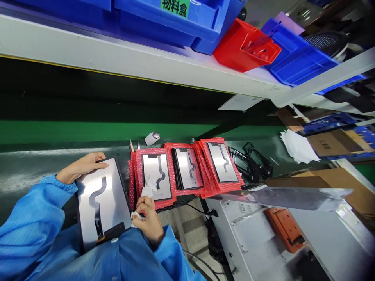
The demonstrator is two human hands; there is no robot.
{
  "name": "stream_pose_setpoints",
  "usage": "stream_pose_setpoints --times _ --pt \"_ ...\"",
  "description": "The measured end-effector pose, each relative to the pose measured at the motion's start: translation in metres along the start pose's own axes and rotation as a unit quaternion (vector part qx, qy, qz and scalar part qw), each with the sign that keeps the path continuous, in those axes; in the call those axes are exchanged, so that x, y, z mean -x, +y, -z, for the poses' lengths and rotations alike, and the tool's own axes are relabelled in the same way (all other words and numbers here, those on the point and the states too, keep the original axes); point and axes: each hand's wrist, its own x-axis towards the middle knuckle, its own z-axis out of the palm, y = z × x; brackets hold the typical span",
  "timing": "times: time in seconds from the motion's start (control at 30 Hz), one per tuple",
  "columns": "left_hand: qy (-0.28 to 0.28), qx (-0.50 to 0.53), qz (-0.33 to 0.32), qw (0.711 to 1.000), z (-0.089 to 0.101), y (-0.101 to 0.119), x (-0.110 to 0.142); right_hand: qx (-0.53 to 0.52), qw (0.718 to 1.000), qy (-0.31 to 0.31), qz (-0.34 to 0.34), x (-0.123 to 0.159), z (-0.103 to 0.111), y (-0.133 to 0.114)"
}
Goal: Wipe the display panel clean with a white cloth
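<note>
My left hand (83,166) holds the top edge of a silver display panel (102,203) with a dark curved ribbon cable on its back; the panel leans against my blue sleeves. My right hand (149,218) is closed at the panel's lower right corner, pinching a small white wipe (135,216). Just right of the panel, three more panels (156,175) lie on red bubble-wrap sheets (205,183) along the table edge. White scraps (148,187) lie on the nearest one.
A small white bottle (152,137) lies behind the red sheets on the green conveyor belt (88,130). Black frames (252,160), white paper sheets (297,146) and cardboard boxes (334,142) sit to the right. Blue bins (187,19) and a red bin (244,45) stand on the shelf above. A grey metal machine (263,234) is lower right.
</note>
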Motion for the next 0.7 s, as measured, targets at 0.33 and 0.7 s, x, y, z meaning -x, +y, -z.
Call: stream_pose_setpoints --times 0.33,0.7 --pt "-0.012 0.004 -0.005 1.000 -0.002 0.005 -0.002 -0.017 1.000 0.000 0.000 -0.008 0.000 -0.001" --pt "-0.022 -0.003 -0.008 1.000 -0.009 0.012 -0.004 -0.032 0.999 0.024 0.002 -0.027 -0.008 -0.004"
